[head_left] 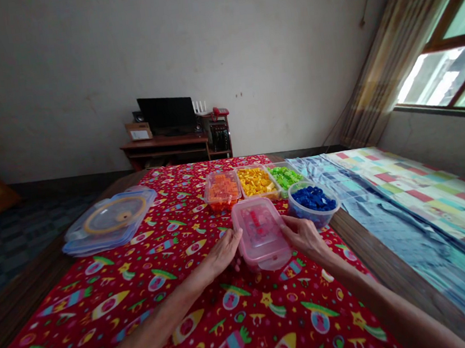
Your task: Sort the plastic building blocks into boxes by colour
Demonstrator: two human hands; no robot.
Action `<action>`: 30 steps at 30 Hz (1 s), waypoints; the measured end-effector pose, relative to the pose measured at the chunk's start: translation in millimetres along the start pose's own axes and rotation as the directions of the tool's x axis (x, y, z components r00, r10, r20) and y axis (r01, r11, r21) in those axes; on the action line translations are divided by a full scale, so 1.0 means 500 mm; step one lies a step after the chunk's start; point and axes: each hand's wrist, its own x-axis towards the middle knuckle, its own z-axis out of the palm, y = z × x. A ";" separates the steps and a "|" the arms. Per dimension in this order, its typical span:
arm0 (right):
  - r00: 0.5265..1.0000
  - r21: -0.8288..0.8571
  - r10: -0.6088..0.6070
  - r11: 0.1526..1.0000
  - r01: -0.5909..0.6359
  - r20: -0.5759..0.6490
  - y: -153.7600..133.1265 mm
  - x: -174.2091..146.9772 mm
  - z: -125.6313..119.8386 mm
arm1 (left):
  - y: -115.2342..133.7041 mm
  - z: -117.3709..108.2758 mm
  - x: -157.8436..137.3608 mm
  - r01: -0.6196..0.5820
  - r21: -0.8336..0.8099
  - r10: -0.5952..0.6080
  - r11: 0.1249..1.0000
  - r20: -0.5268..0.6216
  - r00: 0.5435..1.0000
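Observation:
Between my two hands is a pink-lidded clear plastic container (261,231), tilted a little, with reddish contents showing dimly through the lid. My left hand (226,251) grips its left side, and my right hand (305,235) grips its right side. Just beyond it stand clear tubs of small pieces: an orange tub (222,191), a yellow tub (256,181) and a green tub (286,178). To the right, close to my right hand, a round tub (314,202) holds dark blue pieces.
Stacked clear lids with blue rims (109,220) lie at the table's left edge. A red patterned cloth (216,317) covers the table. Right of it is a bed with a checked cover (422,201). A desk (165,143) with a monitor (168,114) stands by the far wall.

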 end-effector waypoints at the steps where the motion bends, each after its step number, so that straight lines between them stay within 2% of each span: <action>1: 1.000 0.021 -0.012 1.000 0.011 0.019 -0.001 0.001 0.004 | 0.001 -0.008 0.000 -0.021 0.011 0.021 1.000 -0.009 1.000; 7: 0.998 0.054 -0.056 0.997 0.054 0.037 -0.007 0.015 0.030 | -0.009 -0.049 -0.004 -0.030 0.092 0.031 0.995 -0.002 1.000; 11: 0.997 0.039 -0.064 0.997 0.063 0.033 -0.013 0.020 0.030 | -0.014 -0.051 0.002 -0.083 0.134 0.092 0.987 -0.059 0.994; 15: 0.997 0.034 -0.070 0.997 0.069 0.039 -0.014 0.018 0.025 | -0.013 -0.045 -0.004 -0.024 0.145 0.030 0.989 -0.042 0.999; 17: 0.995 0.007 -0.080 0.997 0.080 0.057 -0.011 0.016 0.024 | -0.015 -0.052 -0.015 -0.061 0.217 0.079 0.974 -0.075 0.994; 20: 0.991 -0.064 -0.135 0.989 0.136 0.021 -0.001 0.012 0.016 | -0.012 -0.089 -0.031 -0.140 0.353 0.212 0.925 -0.174 0.962; 23: 0.956 -0.206 -0.246 0.955 0.212 -0.158 0.015 0.009 -0.015 | -0.002 -0.162 -0.028 -0.131 0.449 0.268 0.884 -0.256 0.929; 24: 0.936 -0.265 -0.289 0.936 0.232 -0.200 0.022 0.009 -0.033 | -0.001 -0.195 -0.023 -0.106 0.512 0.293 0.853 -0.299 0.908; 26: 0.903 -0.391 -0.374 0.879 0.273 -0.212 0.040 0.008 -0.075 | -0.012 -0.270 -0.014 -0.043 0.802 0.456 0.595 -0.294 0.840; 27: 0.893 -0.467 -0.406 0.839 0.280 -0.194 0.052 0.008 -0.096 | -0.023 -0.309 -0.013 -0.004 0.886 0.511 0.464 -0.263 0.819; 28: 0.888 -0.549 -0.427 0.789 0.275 -0.169 0.064 0.007 -0.116 | -0.039 -0.348 -0.014 0.042 0.935 0.532 0.353 -0.237 0.813; 30: 0.897 -0.710 -0.428 0.665 0.233 -0.106 0.090 0.007 -0.147 | -0.076 -0.417 -0.022 0.141 0.968 0.470 0.210 -0.226 0.854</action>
